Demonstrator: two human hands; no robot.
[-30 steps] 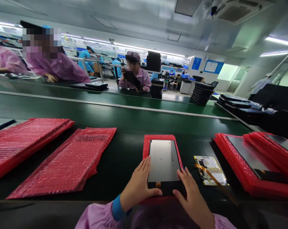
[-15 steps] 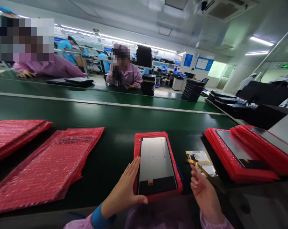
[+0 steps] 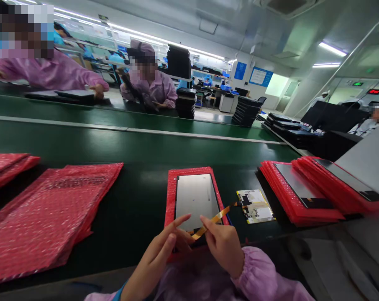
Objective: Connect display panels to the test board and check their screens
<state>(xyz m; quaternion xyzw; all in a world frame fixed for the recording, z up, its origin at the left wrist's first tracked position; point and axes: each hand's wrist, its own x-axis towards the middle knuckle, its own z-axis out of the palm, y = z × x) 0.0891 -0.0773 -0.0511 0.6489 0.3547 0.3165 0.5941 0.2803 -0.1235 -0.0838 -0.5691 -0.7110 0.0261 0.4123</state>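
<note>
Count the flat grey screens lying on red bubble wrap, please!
3: the middle screen, the right screen on a red stack, and the far-right screen on the next red stack. Others may be hidden inside.

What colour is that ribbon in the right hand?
The ribbon in the right hand is shiny golden orange, seen best in the head view.
</note>
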